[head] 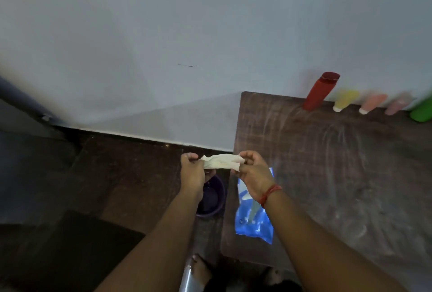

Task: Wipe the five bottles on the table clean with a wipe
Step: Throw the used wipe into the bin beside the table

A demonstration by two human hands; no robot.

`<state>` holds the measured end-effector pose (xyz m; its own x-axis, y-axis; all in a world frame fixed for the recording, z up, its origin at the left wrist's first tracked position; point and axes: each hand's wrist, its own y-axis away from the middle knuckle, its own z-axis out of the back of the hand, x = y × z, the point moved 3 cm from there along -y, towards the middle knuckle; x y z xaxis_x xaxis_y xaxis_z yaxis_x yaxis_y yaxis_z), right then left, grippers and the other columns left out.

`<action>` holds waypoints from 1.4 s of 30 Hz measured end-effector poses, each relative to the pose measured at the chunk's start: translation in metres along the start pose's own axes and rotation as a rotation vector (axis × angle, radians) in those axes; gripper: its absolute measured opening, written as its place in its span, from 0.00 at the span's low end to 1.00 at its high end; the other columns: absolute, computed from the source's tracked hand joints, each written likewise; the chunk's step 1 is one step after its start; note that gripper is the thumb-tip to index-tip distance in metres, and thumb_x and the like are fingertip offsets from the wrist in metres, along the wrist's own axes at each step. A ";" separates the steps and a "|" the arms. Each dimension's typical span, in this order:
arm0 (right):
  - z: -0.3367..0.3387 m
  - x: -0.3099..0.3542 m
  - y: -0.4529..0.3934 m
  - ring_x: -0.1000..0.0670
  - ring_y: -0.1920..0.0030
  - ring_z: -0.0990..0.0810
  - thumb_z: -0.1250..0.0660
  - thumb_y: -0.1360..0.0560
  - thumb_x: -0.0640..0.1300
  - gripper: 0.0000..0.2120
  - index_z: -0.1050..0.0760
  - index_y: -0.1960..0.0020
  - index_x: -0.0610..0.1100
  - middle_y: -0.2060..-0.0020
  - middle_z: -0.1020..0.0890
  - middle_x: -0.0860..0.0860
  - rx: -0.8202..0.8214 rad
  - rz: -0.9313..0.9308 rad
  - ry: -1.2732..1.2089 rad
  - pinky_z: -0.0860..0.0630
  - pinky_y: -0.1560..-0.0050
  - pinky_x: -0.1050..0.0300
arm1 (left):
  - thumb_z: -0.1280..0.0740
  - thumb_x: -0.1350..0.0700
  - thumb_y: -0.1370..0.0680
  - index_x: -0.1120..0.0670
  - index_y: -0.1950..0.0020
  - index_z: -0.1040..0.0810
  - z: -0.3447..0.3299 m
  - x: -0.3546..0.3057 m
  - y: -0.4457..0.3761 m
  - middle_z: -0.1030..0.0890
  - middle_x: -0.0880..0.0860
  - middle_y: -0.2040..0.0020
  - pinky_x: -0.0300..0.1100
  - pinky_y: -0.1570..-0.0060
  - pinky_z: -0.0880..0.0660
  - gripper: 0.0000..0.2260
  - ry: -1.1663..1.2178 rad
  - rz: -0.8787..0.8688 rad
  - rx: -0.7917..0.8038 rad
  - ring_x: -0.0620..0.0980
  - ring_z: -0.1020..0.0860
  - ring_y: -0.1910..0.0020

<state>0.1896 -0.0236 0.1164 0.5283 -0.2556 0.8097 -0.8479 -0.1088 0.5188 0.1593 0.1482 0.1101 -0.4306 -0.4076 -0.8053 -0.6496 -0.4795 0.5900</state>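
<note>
Crumpled white, a wipe (221,162) is stretched between a person's two hands, its long axis running side to side. The left hand (192,170) pinches one end with curled fingers, and the right hand (251,170), a red thread at its wrist, pinches the other end the same way. Both hands hover just off the near left corner of a dark wooden table (327,174). Five bottles stand in a row along the table's far edge, against the pale wall: a red bottle (319,93) at the left end, then a yellow bottle (344,100), a peach bottle (372,103), a pink bottle (397,105), and a green bottle (423,111) cut off at the frame's right side. The last four are blurred. From the wipe, the bottles lie ahead and to the right, well apart, so the right hand is the nearer one, and the red bottle is the closest of the row. A blue packet (254,217) lies on the table's near left edge, partly under the right wrist. A dark purple bowl (211,195) sits on the floor just left of the table, below the left hand.
</note>
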 end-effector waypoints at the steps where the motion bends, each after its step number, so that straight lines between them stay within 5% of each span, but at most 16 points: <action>1: -0.007 -0.003 -0.001 0.48 0.58 0.17 0.36 0.27 0.22 0.15 0.28 0.51 0.41 0.56 0.19 0.43 -0.004 0.010 -0.003 0.19 0.56 0.55 | 0.42 0.67 0.19 0.51 0.48 0.28 0.007 -0.005 -0.005 0.21 0.60 0.46 0.43 0.62 0.19 0.11 -0.019 -0.002 0.013 0.57 0.18 0.49; 6: -0.030 -0.008 -0.016 0.46 0.55 0.18 0.38 0.27 0.20 0.15 0.26 0.58 0.40 0.58 0.20 0.42 0.008 0.023 0.017 0.18 0.55 0.58 | 0.44 0.71 0.22 0.53 0.61 0.21 0.025 -0.015 -0.021 0.19 0.61 0.46 0.43 0.62 0.21 0.18 -0.133 0.031 0.141 0.57 0.20 0.54; 11: -0.046 -0.022 -0.027 0.49 0.54 0.15 0.37 0.25 0.25 0.14 0.17 0.54 0.40 0.50 0.15 0.43 0.084 -0.024 0.155 0.19 0.54 0.58 | 0.42 0.72 0.22 0.57 0.47 0.21 0.049 -0.023 -0.030 0.22 0.56 0.45 0.39 0.62 0.18 0.15 -0.302 0.094 0.140 0.55 0.20 0.46; 17: -0.084 -0.058 -0.035 0.48 0.55 0.14 0.31 0.22 0.37 0.08 0.19 0.44 0.44 0.50 0.15 0.43 0.092 -0.132 0.204 0.20 0.59 0.59 | 0.36 0.63 0.19 0.58 0.44 0.19 0.086 -0.031 -0.061 0.19 0.58 0.44 0.45 0.53 0.17 0.07 -0.247 0.156 0.162 0.53 0.18 0.49; 21: -0.119 -0.072 -0.043 0.48 0.45 0.17 0.31 0.28 0.28 0.21 0.20 0.42 0.49 0.44 0.17 0.47 0.072 -0.098 0.309 0.19 0.53 0.57 | 0.33 0.52 0.18 0.60 0.43 0.20 0.111 -0.040 -0.100 0.17 0.57 0.48 0.43 0.55 0.17 0.11 -0.289 0.139 0.204 0.52 0.18 0.51; 25: -0.155 -0.092 -0.052 0.50 0.42 0.20 0.35 0.31 0.23 0.32 0.23 0.34 0.50 0.41 0.19 0.50 0.069 -0.058 0.456 0.20 0.42 0.54 | 0.31 0.65 0.23 0.55 0.43 0.22 0.136 -0.051 -0.142 0.18 0.54 0.51 0.31 0.71 0.26 0.10 -0.546 0.003 0.250 0.46 0.20 0.58; 29: -0.169 -0.115 -0.059 0.55 0.52 0.23 0.36 0.30 0.25 0.36 0.29 0.27 0.49 0.54 0.25 0.59 -0.009 -0.077 0.567 0.24 0.44 0.56 | 0.31 0.68 0.26 0.50 0.41 0.22 0.151 -0.051 -0.170 0.21 0.51 0.45 0.35 0.62 0.24 0.18 -0.626 0.032 0.367 0.47 0.21 0.48; 34: -0.167 -0.141 -0.069 0.58 0.50 0.25 0.36 0.29 0.26 0.36 0.32 0.25 0.50 0.43 0.25 0.52 -0.031 -0.083 0.599 0.26 0.47 0.65 | 0.30 0.55 0.21 0.52 0.47 0.19 0.152 -0.026 -0.192 0.17 0.55 0.47 0.44 0.57 0.22 0.04 -0.494 0.118 0.321 0.52 0.18 0.51; 36: -0.164 -0.152 -0.074 0.60 0.51 0.26 0.36 0.28 0.27 0.34 0.31 0.26 0.50 0.41 0.26 0.52 -0.035 -0.068 0.587 0.27 0.48 0.67 | 0.29 0.50 0.21 0.53 0.48 0.20 0.154 -0.018 -0.198 0.17 0.53 0.49 0.39 0.61 0.23 0.08 -0.596 0.038 0.283 0.48 0.18 0.54; 38: -0.161 -0.167 -0.083 0.57 0.45 0.24 0.35 0.24 0.32 0.26 0.27 0.29 0.50 0.38 0.25 0.51 -0.087 -0.089 0.474 0.26 0.41 0.59 | 0.29 0.55 0.21 0.54 0.42 0.22 0.154 -0.007 -0.206 0.19 0.53 0.46 0.32 0.67 0.25 0.09 -0.688 -0.003 0.312 0.44 0.20 0.55; 42: -0.156 -0.200 -0.095 0.53 0.39 0.23 0.31 0.21 0.45 0.18 0.24 0.32 0.50 0.37 0.23 0.54 -0.210 -0.134 0.341 0.24 0.36 0.53 | 0.31 0.64 0.22 0.51 0.31 0.26 0.156 0.018 -0.218 0.24 0.47 0.43 0.32 0.59 0.25 0.20 -0.773 0.079 0.422 0.39 0.25 0.50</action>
<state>0.1713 0.1881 -0.0518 0.6473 0.0835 0.7576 -0.7621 0.0878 0.6415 0.1956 0.3669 -0.0426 -0.6878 0.2850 -0.6677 -0.7117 -0.0832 0.6976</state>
